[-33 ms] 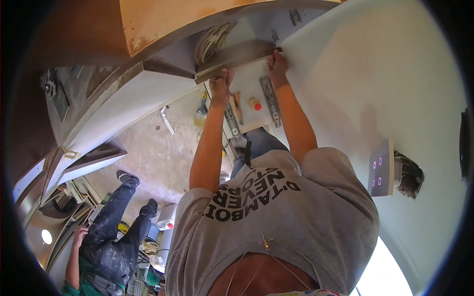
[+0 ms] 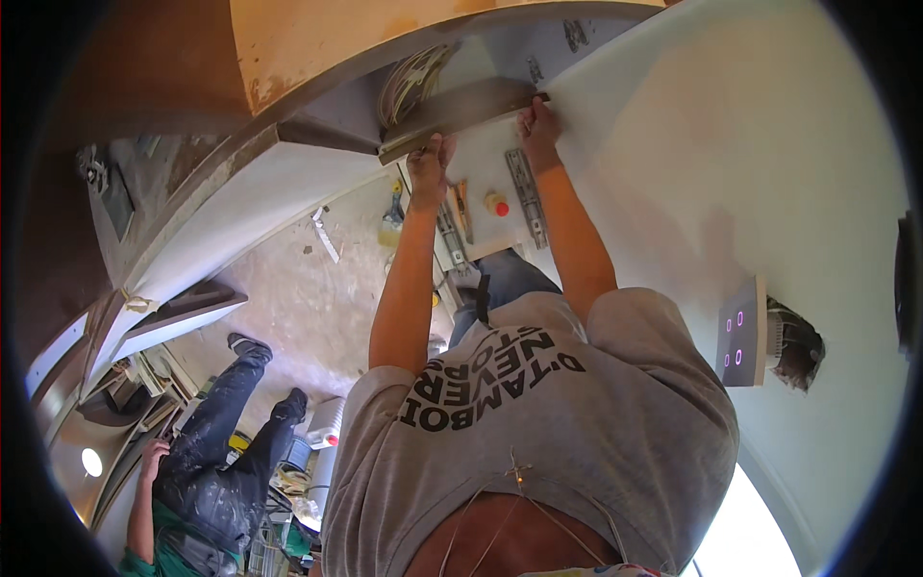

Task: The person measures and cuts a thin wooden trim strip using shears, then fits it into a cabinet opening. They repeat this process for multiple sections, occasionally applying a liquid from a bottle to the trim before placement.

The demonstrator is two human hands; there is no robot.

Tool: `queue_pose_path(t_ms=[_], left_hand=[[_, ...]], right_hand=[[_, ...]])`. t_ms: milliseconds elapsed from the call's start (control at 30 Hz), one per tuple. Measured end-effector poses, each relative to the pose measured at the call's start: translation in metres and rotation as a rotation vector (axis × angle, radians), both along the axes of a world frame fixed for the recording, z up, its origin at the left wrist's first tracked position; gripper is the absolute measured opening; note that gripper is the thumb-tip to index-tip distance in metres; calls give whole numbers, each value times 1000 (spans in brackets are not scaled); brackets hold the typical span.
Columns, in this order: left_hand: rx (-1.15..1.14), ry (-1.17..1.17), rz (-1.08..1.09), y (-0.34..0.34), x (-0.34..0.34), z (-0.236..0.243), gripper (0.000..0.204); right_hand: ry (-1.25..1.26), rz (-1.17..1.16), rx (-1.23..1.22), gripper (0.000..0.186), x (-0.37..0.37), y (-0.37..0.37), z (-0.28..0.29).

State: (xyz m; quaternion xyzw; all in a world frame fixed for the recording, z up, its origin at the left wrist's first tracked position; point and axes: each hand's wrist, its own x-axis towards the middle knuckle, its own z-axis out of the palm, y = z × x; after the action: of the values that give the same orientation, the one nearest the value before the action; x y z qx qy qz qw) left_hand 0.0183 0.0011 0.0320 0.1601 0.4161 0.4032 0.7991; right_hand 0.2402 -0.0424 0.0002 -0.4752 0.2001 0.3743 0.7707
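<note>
Both my arms reach up to a brown-edged board [image 2: 471, 123] at the opening of a white cabinet. My left hand [image 2: 429, 171] has its fingers closed round the board's front edge near the left end. Close to the wall, my right hand [image 2: 540, 133] grips the same edge at its right end. Behind the board, a coil of pale cables [image 2: 409, 87] lies inside the opening. Below my hands are a metal drawer slide [image 2: 526, 197], a second slide [image 2: 450, 234], an orange-handled tool [image 2: 463, 208] and a small bottle with a red cap [image 2: 496, 203].
A white wall [image 2: 673, 163] runs along my right, with a dark touch switch panel [image 2: 742, 332] standing off it beside a hole. A brush [image 2: 393, 219] lies to the left below. At lower left, another person [image 2: 226, 481] is among buckets and boards. A curved wooden edge [image 2: 385, 48] arches overhead.
</note>
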Motion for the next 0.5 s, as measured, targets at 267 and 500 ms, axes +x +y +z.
queue_pose_path(t_ms=[267, 500], left_hand=[[-30, 90, 17, 13, 1, -12, 10], [-42, 23, 302, 4, 3, -37, 14]], right_hand=[[17, -212, -171, 13, -10, 20, 8], [-66, -235, -246, 22, -10, 22, 10]])
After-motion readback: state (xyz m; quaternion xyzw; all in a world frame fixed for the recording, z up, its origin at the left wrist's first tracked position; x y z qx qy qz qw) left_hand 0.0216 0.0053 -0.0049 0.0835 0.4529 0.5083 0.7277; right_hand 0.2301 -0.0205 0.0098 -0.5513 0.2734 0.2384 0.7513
